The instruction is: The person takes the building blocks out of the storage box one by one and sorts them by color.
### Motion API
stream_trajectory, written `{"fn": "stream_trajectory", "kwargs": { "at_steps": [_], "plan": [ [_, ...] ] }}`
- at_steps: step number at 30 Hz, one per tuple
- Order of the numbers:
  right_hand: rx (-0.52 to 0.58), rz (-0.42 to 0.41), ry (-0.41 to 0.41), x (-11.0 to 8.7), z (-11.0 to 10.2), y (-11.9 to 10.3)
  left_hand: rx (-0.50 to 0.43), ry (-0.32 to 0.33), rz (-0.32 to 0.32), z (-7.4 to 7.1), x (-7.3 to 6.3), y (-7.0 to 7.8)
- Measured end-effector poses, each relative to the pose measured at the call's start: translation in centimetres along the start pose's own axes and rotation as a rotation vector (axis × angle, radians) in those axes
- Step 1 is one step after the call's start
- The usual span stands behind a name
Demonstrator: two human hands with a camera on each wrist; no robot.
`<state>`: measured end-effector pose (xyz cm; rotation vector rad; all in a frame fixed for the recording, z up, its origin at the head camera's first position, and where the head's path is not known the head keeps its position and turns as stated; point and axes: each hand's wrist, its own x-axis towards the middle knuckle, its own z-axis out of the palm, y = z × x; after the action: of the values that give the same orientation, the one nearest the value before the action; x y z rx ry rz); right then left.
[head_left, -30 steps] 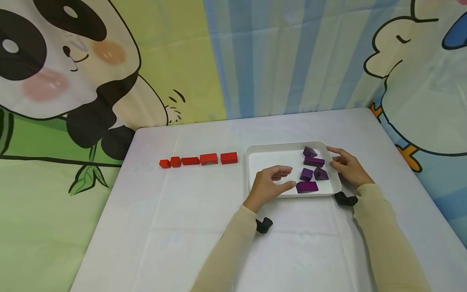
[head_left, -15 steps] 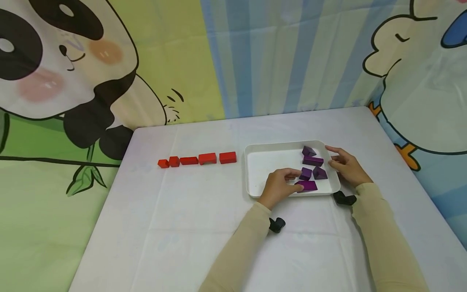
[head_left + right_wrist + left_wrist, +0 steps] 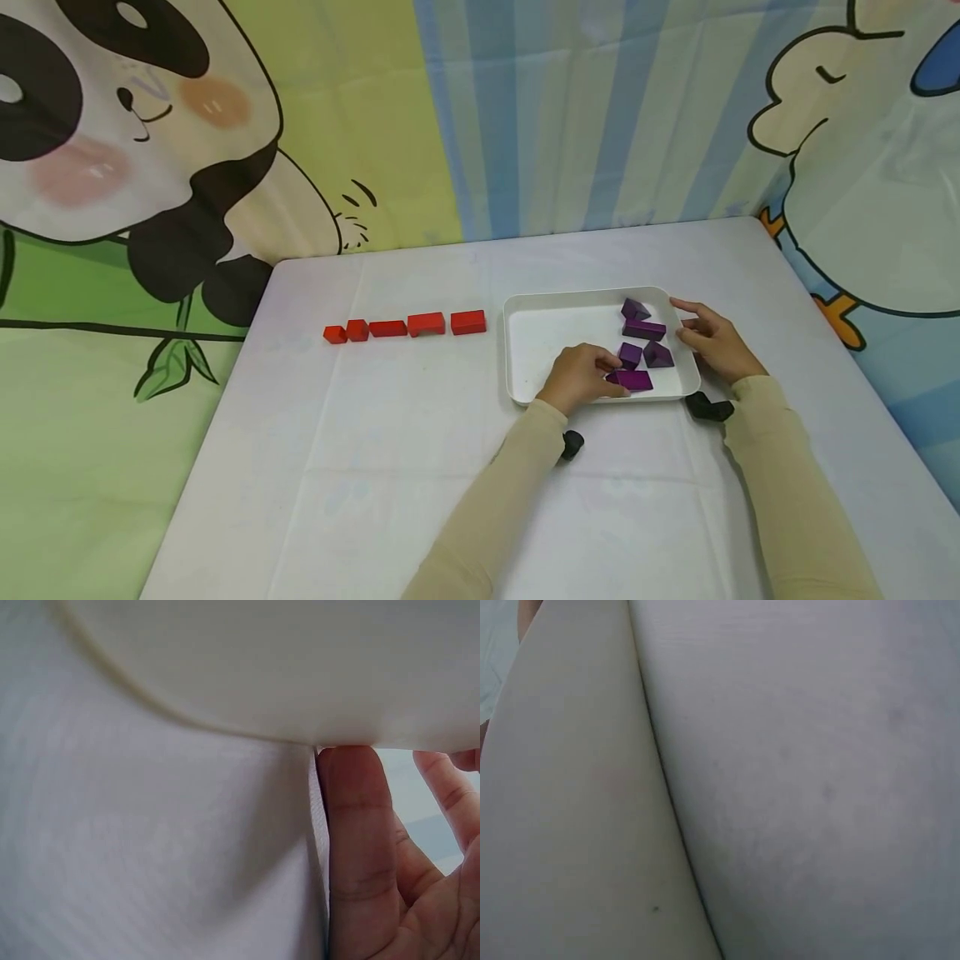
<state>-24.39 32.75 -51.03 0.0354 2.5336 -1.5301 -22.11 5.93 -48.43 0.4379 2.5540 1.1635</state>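
Purple blocks [image 3: 644, 330], five in all, lie in the right part of the white tray [image 3: 553, 320]. The left hand [image 3: 579, 379] has its thumb and fingers bent, slightly apart, around the left end of the front purple block [image 3: 636, 381]; whether it has hold cannot be told. With fairly straight fingers, the right hand [image 3: 715, 342] touches the tray's right edge. Left of the tray, five red blocks [image 3: 427, 324] form a row.
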Motion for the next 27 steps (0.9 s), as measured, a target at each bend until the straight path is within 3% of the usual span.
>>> {"fn": "stream_trajectory", "kwargs": {
  "at_steps": [5, 10, 15, 19, 23, 27],
  "plan": [
    [0.002, 0.002, -0.003, 0.0, 0.0, 0.0, 0.09, -0.009, 0.08, 0.2, 0.2, -0.5],
    [0.008, 0.003, 0.001, 0.0, 0.0, 0.0, 0.105, 0.019, 0.116, 0.3, -0.1, -0.8],
    [0.01, 0.006, 0.0, 0.1, 0.1, 0.0, -0.014, 0.075, 0.127, 0.0, -0.7, -0.9],
    [0.002, 0.012, 0.001, 0.1, 0.1, 0.0, -0.164, 0.073, 0.162, -0.8, -1.5, -1.1],
    [-0.003, 0.016, 0.001, -0.1, 0.0, -0.1, -0.302, 0.053, 0.232, -2.1, -2.4, -1.2],
    [-0.005, 0.014, 0.002, -0.1, 0.0, -0.1, -0.348, 0.062, 0.334, -3.6, -3.3, -1.5]
  ]
}}
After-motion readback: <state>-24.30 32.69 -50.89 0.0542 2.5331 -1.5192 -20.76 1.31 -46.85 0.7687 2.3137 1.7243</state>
